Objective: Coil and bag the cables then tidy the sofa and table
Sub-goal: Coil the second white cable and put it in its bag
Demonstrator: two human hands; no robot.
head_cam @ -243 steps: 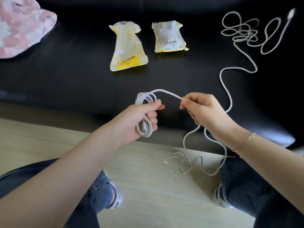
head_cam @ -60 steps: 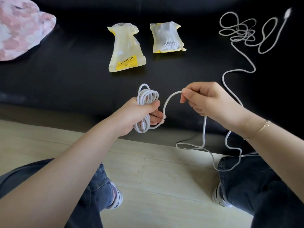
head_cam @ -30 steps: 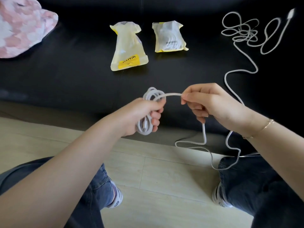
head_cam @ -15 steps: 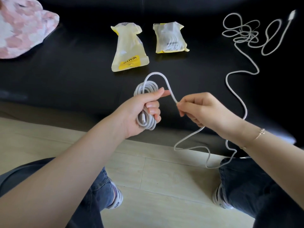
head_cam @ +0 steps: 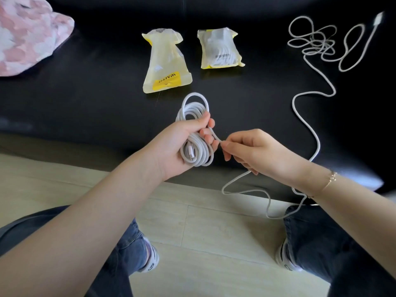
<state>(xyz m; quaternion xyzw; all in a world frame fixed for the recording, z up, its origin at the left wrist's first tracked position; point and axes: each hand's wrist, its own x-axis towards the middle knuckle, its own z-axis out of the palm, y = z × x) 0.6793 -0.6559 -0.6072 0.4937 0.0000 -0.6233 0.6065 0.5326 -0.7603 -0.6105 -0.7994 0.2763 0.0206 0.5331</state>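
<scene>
Item: white cable [head_cam: 317, 133], partly coiled. I logged my left hand [head_cam: 182, 144] gripping the finished coil [head_cam: 196, 133], fingers and thumb wrapped round the bundle, its loops standing roughly upright, long axis running away from me toward the sofa [head_cam: 85, 103]. A connector end showed inside the lower loops.

Right hand [head_cam: 255, 153]: thumb and forefinger pinched the free strand just beside the coil, on its right, nearly touching my left fingertips [head_cam: 211, 133].

Key relation: the uncoiled length lay entirely to the right of the coil. From the pinch it dropped below my right hand, looped over the floor [head_cam: 192, 221] beside my right knee, then climbed along the sofa seat to a loose tangle [head_cam: 317, 42] at far right, well apart from both hands, ending in a plug [head_cam: 378, 18]. I judged the right hand the only one placed to feed slack, and that each next wrap would have to come from that side.

Appearance: cable smooth, round, matt white, flexible; I judged a good share not yet wound.

Also on the seat: empty yellow-edged bag [head_cam: 166, 63], nearer the coil; filled bag [head_cam: 219, 49] just beside it; pink patterned cushion [head_cam: 27, 37] at far left.
</scene>
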